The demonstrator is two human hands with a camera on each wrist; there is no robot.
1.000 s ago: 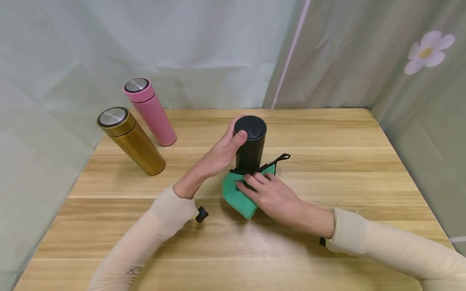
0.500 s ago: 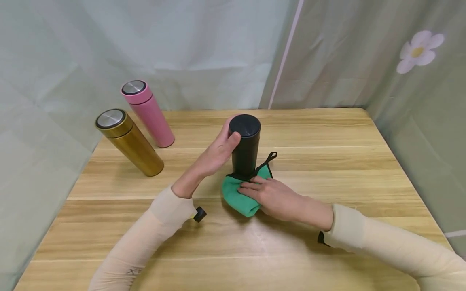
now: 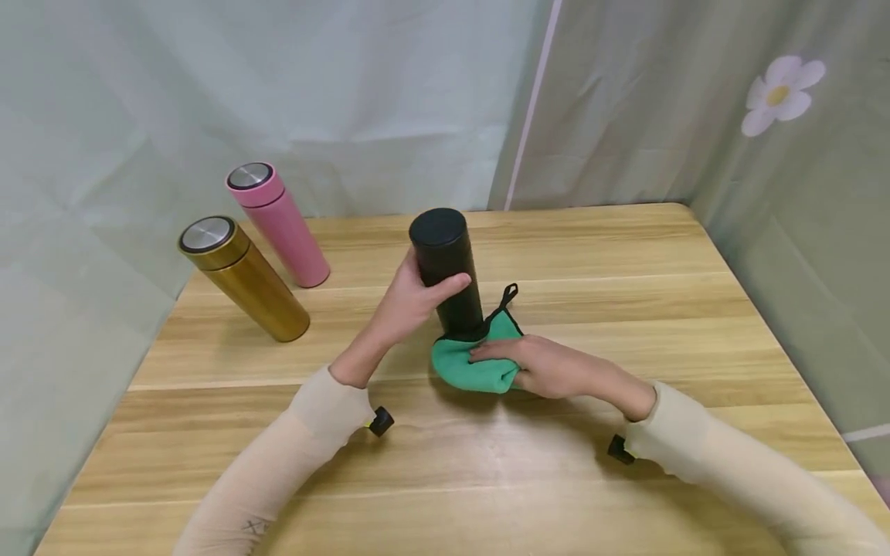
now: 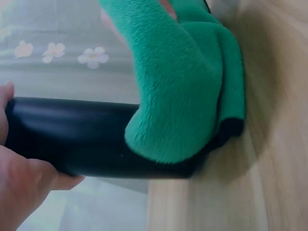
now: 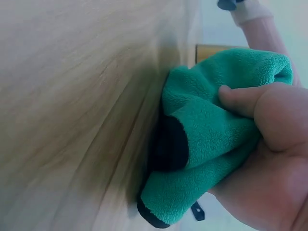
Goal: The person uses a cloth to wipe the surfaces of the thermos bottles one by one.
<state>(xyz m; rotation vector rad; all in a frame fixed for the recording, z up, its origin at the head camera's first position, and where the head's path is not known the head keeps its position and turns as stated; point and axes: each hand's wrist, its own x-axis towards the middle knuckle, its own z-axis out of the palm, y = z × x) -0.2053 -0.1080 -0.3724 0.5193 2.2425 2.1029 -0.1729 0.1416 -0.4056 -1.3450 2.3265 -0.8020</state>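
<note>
My left hand [image 3: 406, 305] grips the upper half of a black thermos bottle [image 3: 441, 255], its thumb lying across the near side. The bottle leans a little to the left, its plain black end up. A green cloth [image 3: 476, 367] with black edging and a hanging loop wraps the near side of its lower part. My right hand [image 3: 552, 367] holds that cloth against the bottle; in the right wrist view the thumb [image 5: 240, 98] presses into the folds. The left wrist view shows the bottle [image 4: 72, 134] running into the cloth [image 4: 178, 91], which hides part of its lower end.
At the left of the wooden table [image 3: 626, 309] stand a gold thermos bottle [image 3: 250, 286] and a pink one [image 3: 285, 235], both with steel-topped lids. A pale curtain [image 3: 389, 100] hangs behind the table and along both sides.
The black bottle's top has tilted left, and my left hand's thumb now sits lower on it. My right hand has turned with the cloth and stays at the bottle's lower part.
</note>
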